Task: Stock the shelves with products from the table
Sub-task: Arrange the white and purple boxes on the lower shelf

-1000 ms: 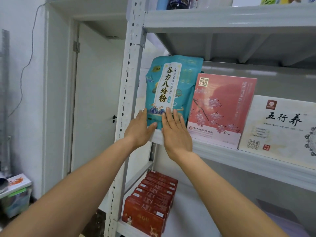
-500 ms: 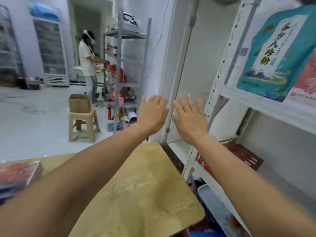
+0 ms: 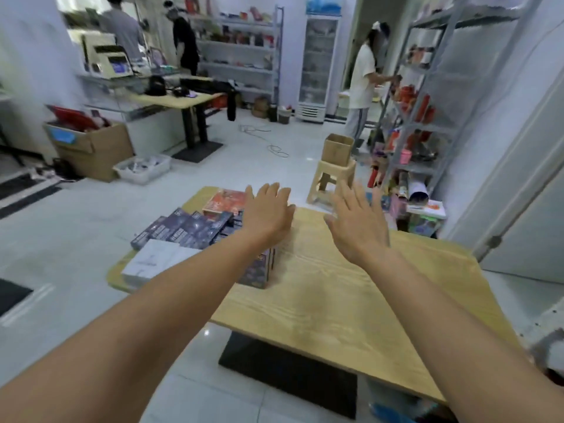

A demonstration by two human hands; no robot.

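Note:
A light wooden table (image 3: 351, 300) fills the middle of the view. On its left part lie several dark purple boxes (image 3: 189, 228), an orange-red box (image 3: 225, 201) behind them and a white box (image 3: 155, 262) in front. My left hand (image 3: 268, 210) hovers over the dark boxes with straight fingers and holds nothing. Beside it, my right hand (image 3: 360, 221) is spread above the bare tabletop, also with nothing in it. The shelf I stock is out of view except for a grey upright at the far right edge.
A beige stool (image 3: 331, 178) carrying a cardboard box (image 3: 337, 149) stands behind the table. A person (image 3: 363, 83) works at a metal rack (image 3: 427, 117) on the right. Left are a large carton (image 3: 91, 148), a white bin (image 3: 143, 167) and a desk (image 3: 183, 99).
I have turned from the shelf, where both hands pressed a teal pouch upright, round to the table. Both hands let go and now hover above the table and its boxes.

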